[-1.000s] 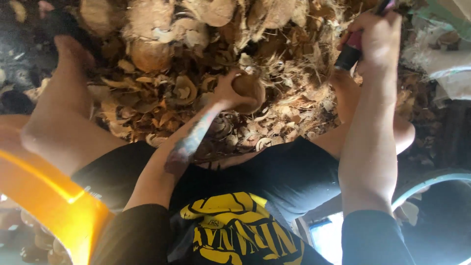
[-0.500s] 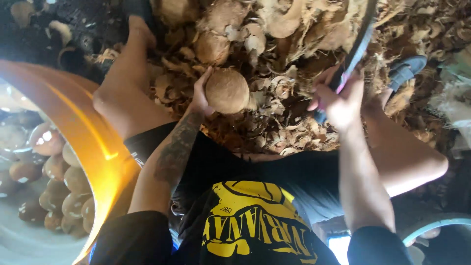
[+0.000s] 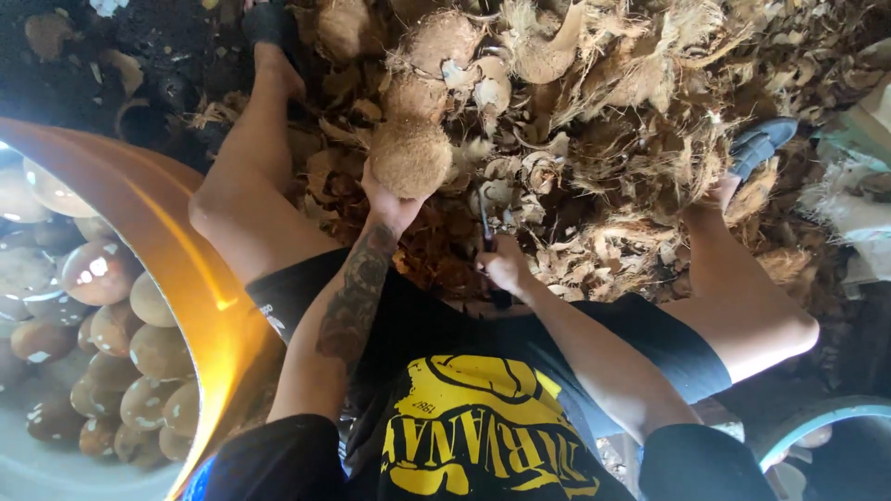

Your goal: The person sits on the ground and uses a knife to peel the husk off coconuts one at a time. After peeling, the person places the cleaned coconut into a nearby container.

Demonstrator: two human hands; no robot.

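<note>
I sit with legs spread over a heap of coconut husk. My left hand [image 3: 390, 206] holds a round, fibrous brown coconut [image 3: 411, 156] up in front of me. My right hand [image 3: 506, 269] grips the handle of a dark-bladed knife [image 3: 486, 227], its blade pointing up just right of the coconut. The blade is near the coconut but apart from it.
A large orange tub [image 3: 200, 278] at my left holds water and several peeled coconuts [image 3: 97, 272]. Husk scraps and unpeeled coconuts [image 3: 445, 42] pile ahead. My feet wear dark sandals [image 3: 761, 144]. A blue-rimmed container [image 3: 807, 422] sits at lower right.
My right hand has swung down from high at the right to waist level with the knife. My left hand lifted the coconut off the heap, and the view has shifted toward the tub.
</note>
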